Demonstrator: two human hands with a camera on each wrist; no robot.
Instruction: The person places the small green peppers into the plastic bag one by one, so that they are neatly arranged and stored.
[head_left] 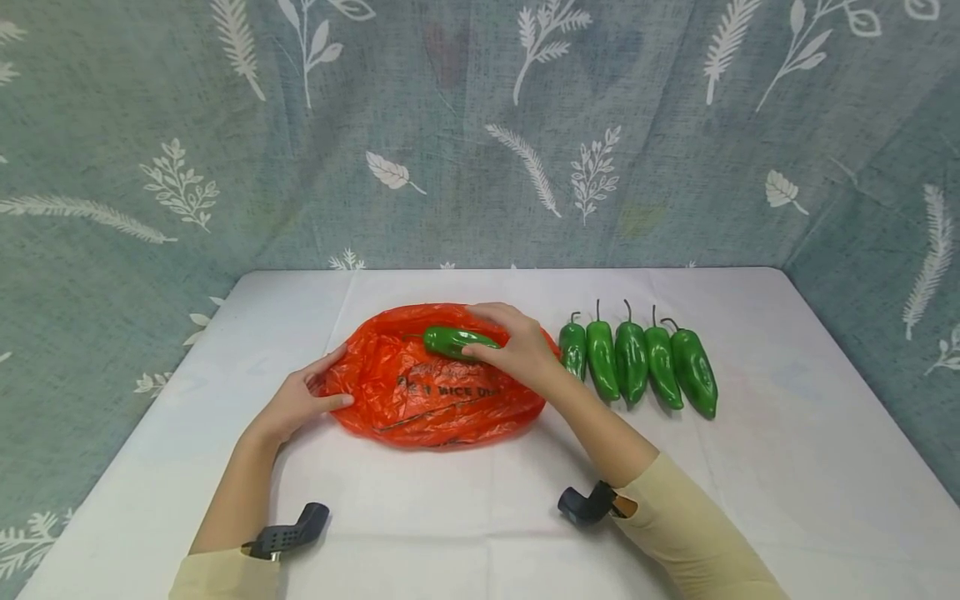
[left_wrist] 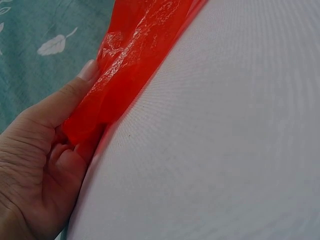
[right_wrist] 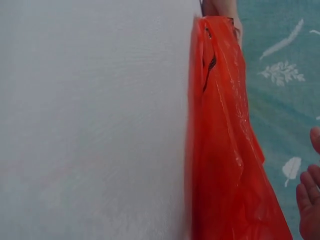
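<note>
A red plastic bag (head_left: 442, 417) lies spread on the table with its mouth open and dark lettering showing. My left hand (head_left: 300, 404) grips the bag's left edge, the thumb on one side of the plastic and the fingers on the other; the left wrist view shows this hand (left_wrist: 45, 150) close up. A green chili pepper (head_left: 447, 341) lies in the mouth of the bag, stem to the left. Over its right end hovers my right hand (head_left: 521, 346), thumb and fingers spread apart. In the right wrist view its fingers (right_wrist: 311, 187) show at the edge with nothing between them.
Several green chili peppers (head_left: 632, 358) lie in a row right of the bag, stems pointing away. The leftmost is partly behind the bag's right side. A white cloth covers the table (head_left: 480, 517). Behind it hangs a green-grey curtain (head_left: 450, 225) with white leaf prints.
</note>
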